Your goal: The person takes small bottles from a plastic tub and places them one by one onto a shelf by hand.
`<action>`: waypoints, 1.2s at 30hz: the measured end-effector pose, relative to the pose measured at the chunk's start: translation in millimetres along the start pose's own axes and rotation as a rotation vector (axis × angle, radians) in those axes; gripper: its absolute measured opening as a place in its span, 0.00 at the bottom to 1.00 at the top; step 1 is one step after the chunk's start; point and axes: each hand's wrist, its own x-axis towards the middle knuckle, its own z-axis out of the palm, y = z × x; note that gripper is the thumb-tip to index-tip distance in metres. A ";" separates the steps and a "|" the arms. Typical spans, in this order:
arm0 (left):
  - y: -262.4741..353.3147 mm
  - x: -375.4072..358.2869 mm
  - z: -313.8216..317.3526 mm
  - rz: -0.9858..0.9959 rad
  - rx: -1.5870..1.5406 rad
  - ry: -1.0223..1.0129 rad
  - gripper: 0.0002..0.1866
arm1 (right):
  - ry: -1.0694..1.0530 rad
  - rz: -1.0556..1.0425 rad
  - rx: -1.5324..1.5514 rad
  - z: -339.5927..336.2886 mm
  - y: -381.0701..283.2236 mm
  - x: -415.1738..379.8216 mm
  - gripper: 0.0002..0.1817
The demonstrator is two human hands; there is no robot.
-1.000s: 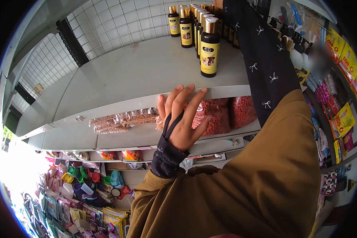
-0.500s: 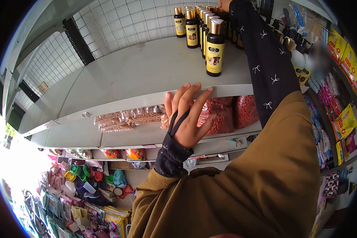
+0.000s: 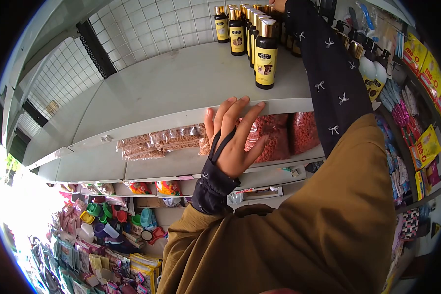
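Note:
My left hand (image 3: 232, 147) rests with fingers spread against the front edge of the upper grey shelf (image 3: 171, 78). A black loop of its sleeve crosses the back of this hand. At the top of the view, my right hand (image 3: 278, 6) reaches to the back of the shelf, among the bottles; its fingers are mostly hidden, so its grip does not show. Dark bottles with gold caps and yellow labels stand upright in rows there. The front bottle (image 3: 265, 61) is nearest the shelf edge, and another bottle (image 3: 236, 36) stands behind it to the left.
On the shelf below lie clear bags of red kibble (image 3: 274, 134) and brown kibble (image 3: 157, 142). White pump bottles (image 3: 377, 73) and yellow packets (image 3: 426, 147) are at the right. Colourful bowls (image 3: 100, 213) sit lower left. A wire mesh (image 3: 166, 29) backs the shelf.
The view has shifted slightly, so the bottles appear a little higher. My left hand stays on the shelf edge, and my right arm remains stretched toward the back.

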 end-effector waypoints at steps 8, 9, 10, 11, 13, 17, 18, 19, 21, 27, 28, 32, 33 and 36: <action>-0.4 0.1 1.5 0.000 0.005 0.024 0.31 | 0.705 0.420 0.874 -111.5 18.3 -155.1 0.09; -0.8 0.6 2.3 0.008 0.003 0.035 0.30 | 1.000 0.582 1.137 -122.6 4.7 -179.4 0.09; -0.9 0.6 3.3 0.016 -0.001 0.043 0.30 | 1.063 0.559 1.203 -140.4 -6.1 -211.0 0.09; 0.1 -0.1 4.1 0.004 0.000 0.040 0.30 | 1.123 0.535 1.271 -155.9 -17.1 -240.3 0.09; 1.7 0.8 3.6 -0.002 0.010 0.041 0.30 | 1.046 0.425 1.547 -141.4 -47.3 -277.4 0.10; 5.4 1.3 -1.0 -0.021 0.006 0.031 0.29 | 0.677 -0.013 2.114 -183.8 -127.3 -374.0 0.09; 5.6 2.2 -1.0 -0.024 0.000 0.033 0.29 | 0.663 -0.217 2.109 -184.7 -146.9 -376.1 0.10; 6.1 2.9 0.1 -0.039 0.015 0.040 0.29 | 0.646 -0.427 2.091 -183.4 -167.8 -375.6 0.10; 8.5 3.5 3.0 -0.049 0.028 0.063 0.28 | 0.280 -0.650 2.203 -168.4 -232.8 -374.1 0.10; 14.7 1.0 7.3 -0.081 0.091 0.089 0.28 | -0.425 -0.949 1.413 -6.1 -544.5 -394.4 0.16; 16.4 -0.4 6.7 -0.099 0.073 0.111 0.28 | -0.413 -0.975 1.396 9.5 -538.9 -385.1 0.16; 26.7 -14.7 6.3 -0.195 0.077 0.193 0.28 | -0.445 -1.015 1.342 53.9 -563.7 -373.8 0.16; 29.3 -20.4 6.5 -0.222 0.091 0.225 0.28 | -0.452 -1.032 1.324 62.1 -567.1 -370.3 0.17; 43.2 -38.8 2.7 -0.320 0.178 0.289 0.27 | -0.449 -1.104 1.244 79.7 -578.0 -350.8 0.17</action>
